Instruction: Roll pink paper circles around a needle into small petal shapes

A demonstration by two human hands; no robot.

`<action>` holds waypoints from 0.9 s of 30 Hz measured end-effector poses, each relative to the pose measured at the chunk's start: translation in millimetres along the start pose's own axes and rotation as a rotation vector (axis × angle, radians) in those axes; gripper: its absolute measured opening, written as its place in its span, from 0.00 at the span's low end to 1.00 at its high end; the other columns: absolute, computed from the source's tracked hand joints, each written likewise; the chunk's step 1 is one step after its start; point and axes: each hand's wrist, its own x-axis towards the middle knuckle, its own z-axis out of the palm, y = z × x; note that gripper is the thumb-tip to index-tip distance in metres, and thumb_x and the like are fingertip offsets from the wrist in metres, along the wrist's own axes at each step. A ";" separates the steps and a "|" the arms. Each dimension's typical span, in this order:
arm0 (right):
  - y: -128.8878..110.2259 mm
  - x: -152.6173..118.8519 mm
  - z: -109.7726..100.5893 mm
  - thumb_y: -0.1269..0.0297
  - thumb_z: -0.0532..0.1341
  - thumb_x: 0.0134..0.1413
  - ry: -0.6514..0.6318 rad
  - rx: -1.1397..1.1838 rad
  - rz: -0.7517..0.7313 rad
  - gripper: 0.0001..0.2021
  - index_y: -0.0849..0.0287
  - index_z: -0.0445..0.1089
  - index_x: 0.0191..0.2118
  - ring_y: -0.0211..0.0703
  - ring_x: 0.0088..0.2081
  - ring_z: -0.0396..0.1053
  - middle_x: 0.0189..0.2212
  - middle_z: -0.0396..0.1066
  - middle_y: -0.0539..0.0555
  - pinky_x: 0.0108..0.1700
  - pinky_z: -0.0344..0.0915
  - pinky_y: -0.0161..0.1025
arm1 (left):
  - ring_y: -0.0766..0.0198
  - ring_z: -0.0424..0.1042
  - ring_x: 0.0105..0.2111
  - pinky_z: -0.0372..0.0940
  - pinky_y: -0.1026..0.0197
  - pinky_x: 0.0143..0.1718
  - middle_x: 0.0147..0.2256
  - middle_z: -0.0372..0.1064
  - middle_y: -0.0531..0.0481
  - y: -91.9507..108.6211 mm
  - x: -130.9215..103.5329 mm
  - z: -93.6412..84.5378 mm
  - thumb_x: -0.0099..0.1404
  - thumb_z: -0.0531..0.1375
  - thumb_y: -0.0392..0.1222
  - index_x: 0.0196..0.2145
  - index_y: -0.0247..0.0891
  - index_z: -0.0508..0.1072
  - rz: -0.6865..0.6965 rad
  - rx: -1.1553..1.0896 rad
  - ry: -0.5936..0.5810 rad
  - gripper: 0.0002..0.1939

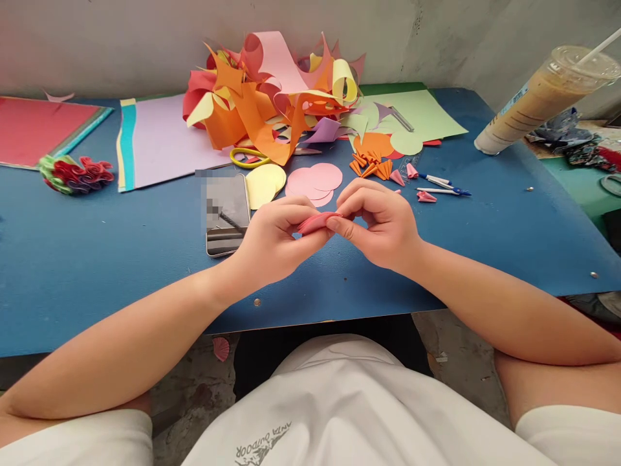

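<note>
Both hands meet over the near middle of the blue table, pinching one small piece of folded pink paper. My left hand is closed on its left end, and my right hand grips the right end between thumb and fingers. Just beyond them lie pink paper circles and pale yellow paper circles. Several small folded orange pieces and a few folded pink ones sit past my right hand. A phone rests beside my left hand, partly behind it.
Orange and pink paper scraps are heaped at the back, with yellow-handled scissors under them. A compass lies to the right. A tilted-looking iced drink cup stands at the right edge. Ruffled paper flowers and coloured sheets lie left.
</note>
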 end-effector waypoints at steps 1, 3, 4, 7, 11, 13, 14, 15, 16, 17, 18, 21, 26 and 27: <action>0.3 0.5 -1.1 0.61 0.71 0.63 -0.020 -0.001 0.007 0.10 0.59 0.73 0.33 0.38 0.33 0.69 0.31 0.72 0.52 0.32 0.69 0.35 | 0.68 0.63 0.27 0.60 0.63 0.28 0.27 0.67 0.52 0.7 0.2 0.1 0.64 0.67 0.35 0.22 0.35 0.72 -0.021 -0.020 -0.004 0.13; 0.7 1.7 -3.8 0.62 0.69 0.65 -0.065 -0.012 -0.004 0.05 0.58 0.77 0.39 0.39 0.35 0.71 0.35 0.74 0.54 0.33 0.71 0.36 | 0.69 0.63 0.26 0.59 0.62 0.27 0.26 0.67 0.52 1.7 0.8 0.3 0.65 0.67 0.37 0.22 0.35 0.73 -0.066 -0.086 -0.013 0.14; 0.8 2.1 -5.1 0.63 0.67 0.66 -0.086 -0.016 -0.018 0.04 0.57 0.78 0.42 0.40 0.36 0.71 0.37 0.74 0.55 0.33 0.72 0.37 | 0.69 0.62 0.26 0.59 0.63 0.26 0.26 0.66 0.52 1.9 1.2 0.4 0.65 0.67 0.38 0.22 0.35 0.73 -0.087 -0.127 -0.020 0.14; 0.1 2.7 -7.2 0.68 0.65 0.67 -0.121 -0.015 -0.038 0.05 0.57 0.79 0.44 0.41 0.37 0.73 0.36 0.75 0.55 0.36 0.72 0.39 | 0.69 0.63 0.27 0.59 0.63 0.27 0.27 0.67 0.52 1.0 2.1 0.8 0.63 0.67 0.38 0.23 0.35 0.75 -0.137 -0.210 -0.039 0.12; -2.3 2.0 -6.2 0.71 0.65 0.66 -0.123 -0.035 0.023 0.04 0.59 0.79 0.40 0.39 0.36 0.72 0.35 0.75 0.54 0.35 0.70 0.36 | 0.69 0.63 0.27 0.59 0.63 0.28 0.26 0.67 0.52 -1.5 2.7 1.0 0.62 0.67 0.37 0.24 0.34 0.77 -0.164 -0.201 -0.033 0.09; -3.1 1.6 -5.5 0.72 0.65 0.66 -0.123 -0.047 0.050 0.04 0.59 0.79 0.40 0.38 0.36 0.71 0.35 0.75 0.53 0.34 0.69 0.34 | 0.69 0.62 0.27 0.59 0.64 0.27 0.26 0.66 0.53 -2.6 2.8 1.2 0.62 0.67 0.37 0.24 0.34 0.76 -0.166 -0.185 -0.025 0.10; -3.3 1.6 -5.4 0.73 0.65 0.66 -0.120 -0.052 0.060 0.04 0.60 0.79 0.40 0.38 0.36 0.71 0.35 0.75 0.53 0.34 0.69 0.34 | 0.69 0.62 0.27 0.59 0.64 0.28 0.25 0.66 0.53 -3.0 2.8 1.3 0.62 0.67 0.37 0.24 0.34 0.77 -0.165 -0.174 -0.022 0.10; -3.2 1.6 -5.3 0.73 0.65 0.65 -0.118 -0.053 0.069 0.04 0.60 0.79 0.40 0.37 0.35 0.71 0.34 0.75 0.53 0.33 0.69 0.34 | 0.69 0.62 0.27 0.59 0.64 0.28 0.26 0.67 0.52 -3.2 2.8 1.5 0.62 0.67 0.37 0.24 0.34 0.77 -0.162 -0.159 -0.018 0.09; -2.9 1.6 -5.3 0.73 0.65 0.65 -0.117 -0.049 0.077 0.04 0.60 0.79 0.39 0.38 0.35 0.71 0.34 0.75 0.53 0.33 0.69 0.34 | 0.68 0.63 0.27 0.60 0.63 0.28 0.26 0.68 0.52 -3.2 2.7 1.6 0.62 0.67 0.37 0.24 0.35 0.77 -0.157 -0.142 -0.011 0.09; -2.6 1.7 -5.3 0.73 0.65 0.65 -0.117 -0.041 0.085 0.05 0.59 0.79 0.39 0.38 0.34 0.71 0.34 0.75 0.53 0.33 0.69 0.34 | 0.68 0.64 0.27 0.60 0.63 0.28 0.26 0.69 0.52 -3.0 2.8 1.8 0.61 0.67 0.37 0.25 0.35 0.77 -0.151 -0.124 -0.004 0.08; -2.1 1.8 -5.4 0.72 0.65 0.65 -0.118 -0.030 0.094 0.05 0.59 0.79 0.38 0.38 0.34 0.71 0.33 0.74 0.53 0.33 0.69 0.35 | 0.68 0.64 0.27 0.60 0.64 0.28 0.26 0.69 0.52 -2.6 2.9 2.0 0.61 0.67 0.37 0.25 0.35 0.78 -0.147 -0.108 0.002 0.08; -1.2 1.9 -5.7 0.71 0.65 0.66 -0.126 -0.001 0.128 0.05 0.59 0.78 0.37 0.39 0.32 0.72 0.33 0.74 0.53 0.31 0.69 0.36 | 0.68 0.63 0.26 0.60 0.64 0.26 0.25 0.69 0.52 -0.9 3.8 2.6 0.61 0.68 0.39 0.25 0.36 0.77 -0.151 -0.078 0.006 0.09; -1.6 2.5 -7.1 0.72 0.65 0.66 -0.143 0.018 0.138 0.05 0.60 0.76 0.36 0.34 0.27 0.71 0.33 0.73 0.52 0.28 0.69 0.34 | 0.68 0.63 0.25 0.59 0.64 0.26 0.25 0.68 0.52 0.2 5.4 2.7 0.61 0.67 0.39 0.23 0.36 0.75 -0.172 -0.050 -0.023 0.11; -1.6 2.7 -7.6 0.72 0.65 0.65 -0.146 0.013 0.131 0.05 0.60 0.76 0.36 0.34 0.27 0.71 0.32 0.73 0.52 0.28 0.68 0.33 | 0.68 0.63 0.25 0.59 0.64 0.26 0.25 0.68 0.52 0.0 5.4 2.5 0.61 0.67 0.39 0.23 0.36 0.75 -0.173 -0.051 -0.025 0.11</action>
